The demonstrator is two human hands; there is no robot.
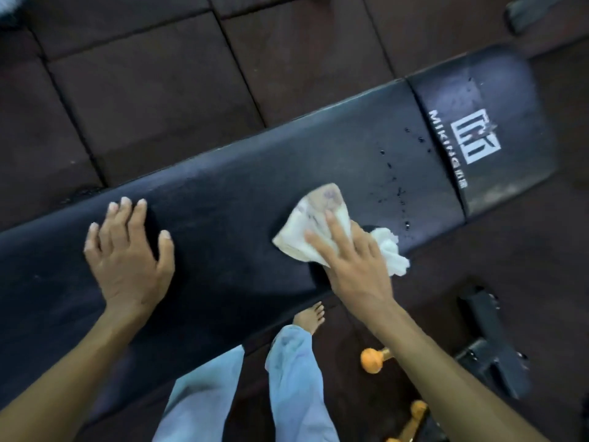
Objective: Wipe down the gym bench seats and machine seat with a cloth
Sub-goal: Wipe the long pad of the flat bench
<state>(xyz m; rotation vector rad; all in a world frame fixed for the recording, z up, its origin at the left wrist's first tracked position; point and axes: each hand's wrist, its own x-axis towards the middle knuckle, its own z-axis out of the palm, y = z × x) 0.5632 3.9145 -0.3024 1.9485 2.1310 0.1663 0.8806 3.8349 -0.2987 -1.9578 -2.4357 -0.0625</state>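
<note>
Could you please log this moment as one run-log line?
right hand presses cloth on bench pad | left hand flat on pad | droplets unwiped

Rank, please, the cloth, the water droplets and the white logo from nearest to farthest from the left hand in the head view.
1. Cloth, under the right hand.
2. Water droplets, just right of the cloth.
3. White logo, farthest right.

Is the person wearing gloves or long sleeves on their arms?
No. The left hand and right hand wear no gloves, and no rings or watch show. The left forearm and right forearm have no sleeves in view. The fingernails look short and unpainted.
</note>
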